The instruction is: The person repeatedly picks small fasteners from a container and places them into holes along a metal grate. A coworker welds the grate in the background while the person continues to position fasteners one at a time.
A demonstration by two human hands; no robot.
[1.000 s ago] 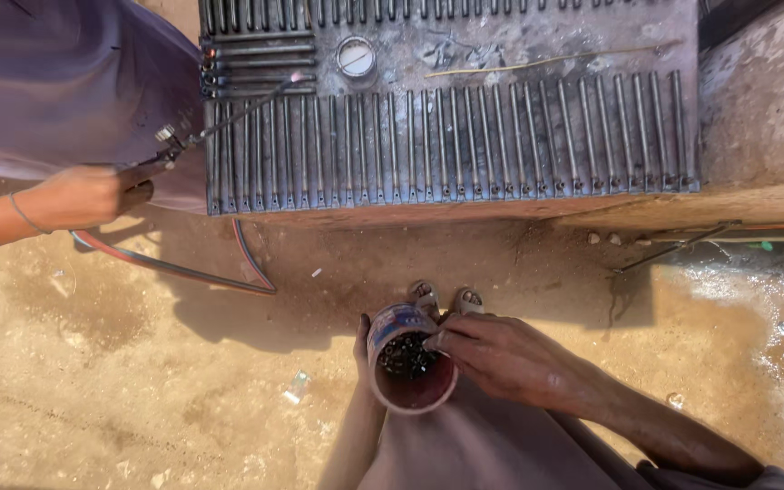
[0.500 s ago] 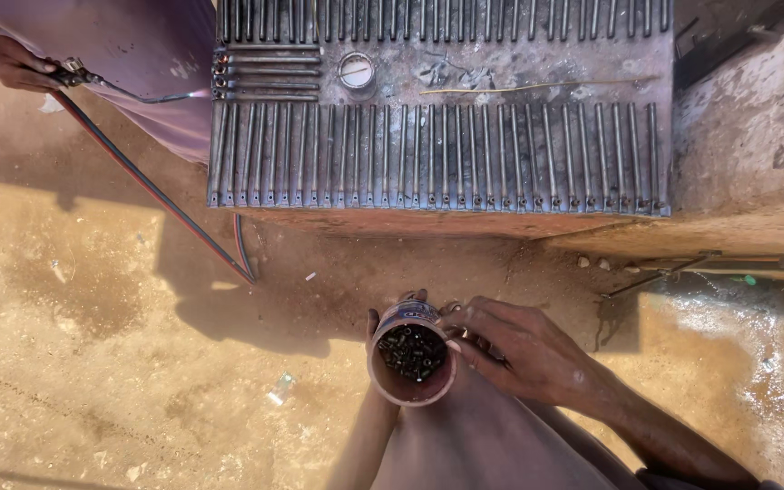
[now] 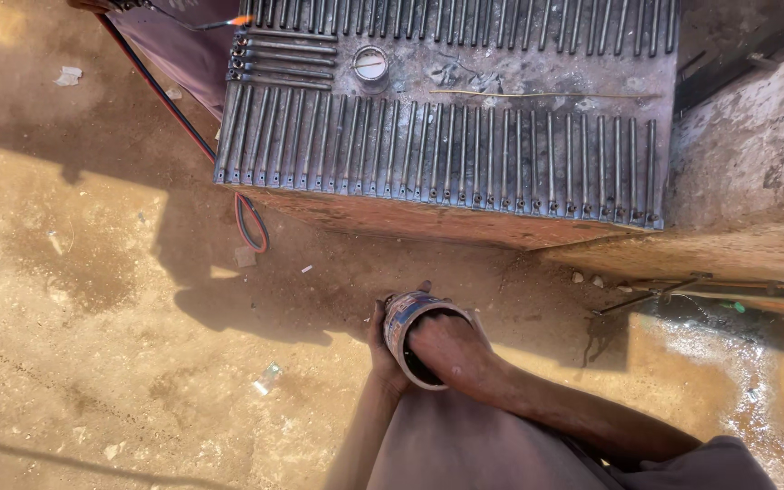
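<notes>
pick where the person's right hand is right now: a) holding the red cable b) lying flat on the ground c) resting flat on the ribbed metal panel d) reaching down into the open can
d: the right hand goes in through the mouth of the can, its fingers hidden inside, while the left hand grips the can from the side.

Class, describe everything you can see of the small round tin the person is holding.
The tin is a small round can, seemingly metal, with a worn bluish and reddish printed wrap and a pale rim. It is open-topped and tilted, its mouth turned up toward the camera, held low above the sandy ground. The left hand grips its side from below, and the right hand reaches into its mouth, hiding most of the dark inside.
</notes>
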